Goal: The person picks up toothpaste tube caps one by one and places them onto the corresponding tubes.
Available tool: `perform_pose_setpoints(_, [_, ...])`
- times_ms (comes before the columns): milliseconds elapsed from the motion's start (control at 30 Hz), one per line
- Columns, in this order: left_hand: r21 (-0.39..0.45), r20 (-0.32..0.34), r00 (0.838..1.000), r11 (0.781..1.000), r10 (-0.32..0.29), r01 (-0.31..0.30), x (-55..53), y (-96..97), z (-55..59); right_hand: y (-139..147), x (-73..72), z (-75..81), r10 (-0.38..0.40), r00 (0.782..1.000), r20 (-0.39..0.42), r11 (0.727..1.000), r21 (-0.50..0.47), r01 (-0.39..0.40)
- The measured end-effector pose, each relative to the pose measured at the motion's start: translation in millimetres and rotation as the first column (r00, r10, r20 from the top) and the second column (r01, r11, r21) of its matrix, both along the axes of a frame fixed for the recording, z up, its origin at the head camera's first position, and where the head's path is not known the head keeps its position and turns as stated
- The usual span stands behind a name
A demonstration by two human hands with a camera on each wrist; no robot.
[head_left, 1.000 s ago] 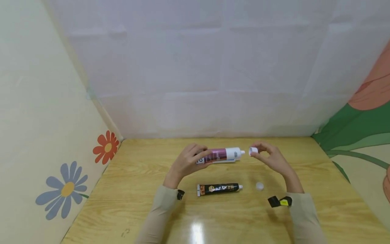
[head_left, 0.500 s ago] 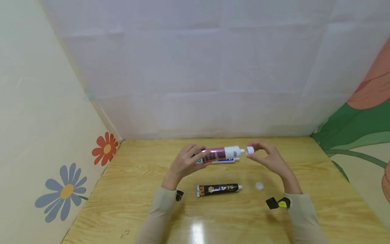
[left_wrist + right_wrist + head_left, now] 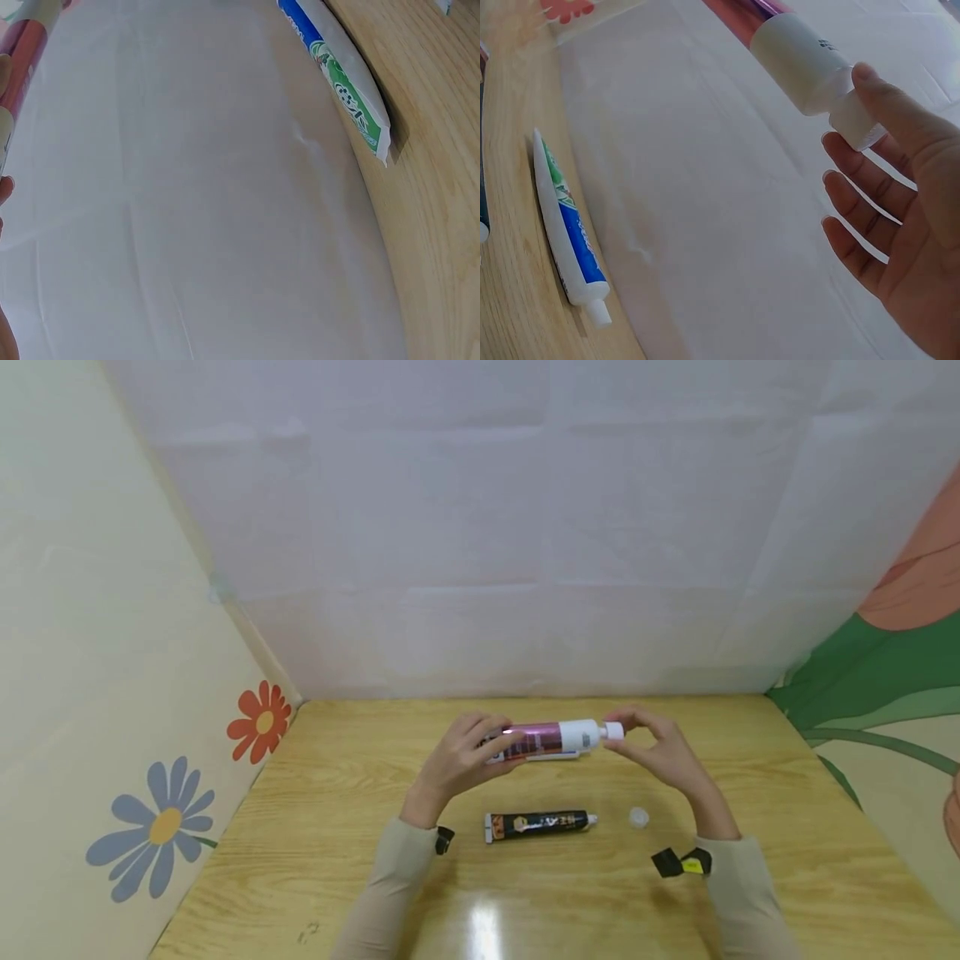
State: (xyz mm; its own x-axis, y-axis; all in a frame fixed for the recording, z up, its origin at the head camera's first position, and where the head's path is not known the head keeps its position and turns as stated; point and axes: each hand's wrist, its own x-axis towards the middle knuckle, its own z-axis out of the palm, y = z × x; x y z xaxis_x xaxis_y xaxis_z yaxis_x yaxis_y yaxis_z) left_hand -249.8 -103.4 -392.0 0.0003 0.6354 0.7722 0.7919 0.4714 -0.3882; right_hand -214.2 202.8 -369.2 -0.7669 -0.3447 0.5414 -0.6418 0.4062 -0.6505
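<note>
My left hand (image 3: 467, 756) grips a pink-and-white toothpaste tube (image 3: 542, 738) by its rear half, holding it level above the table with the nozzle pointing right. At that nozzle end, my right hand (image 3: 660, 745) pinches a white cap (image 3: 853, 124) between thumb and index finger. The cap sits over the nozzle, close to the tube's white shoulder. In the right wrist view the other fingers (image 3: 859, 217) are spread below the cap. Only a few fingertips of the left hand show at the edge of the left wrist view, along with part of the tube.
A capless white, blue and green toothpaste tube (image 3: 570, 225) lies on the table (image 3: 352, 777) behind the held tube. Nearer me lies a black tube (image 3: 540, 825), its nozzle bare, with a small translucent cap (image 3: 639, 817) to its right. A white sheet (image 3: 480, 568) hangs behind.
My right hand has moved left, bringing the cap from beside the nozzle to over it. My left hand still holds the tube in nearly the same place.
</note>
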Motion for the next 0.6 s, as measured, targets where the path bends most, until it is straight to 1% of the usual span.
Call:
perform_pose_setpoints(333, [-0.002, -0.012, 1.0, 1.0, 0.018, -0.018, 1.4, 3.0, 0.0, 0.6, -1.3, -1.0, 0.01, 1.0, 0.014, 1.0, 0.001, -0.01])
perform_pose_setpoints(600, [-0.003, 0.018, 1.0, 1.0, 0.017, -0.017, 2.4, 3.7, -0.2, -0.5, 0.5, -0.7, 0.017, 0.999, 0.047, 1.0, -0.005, -0.017])
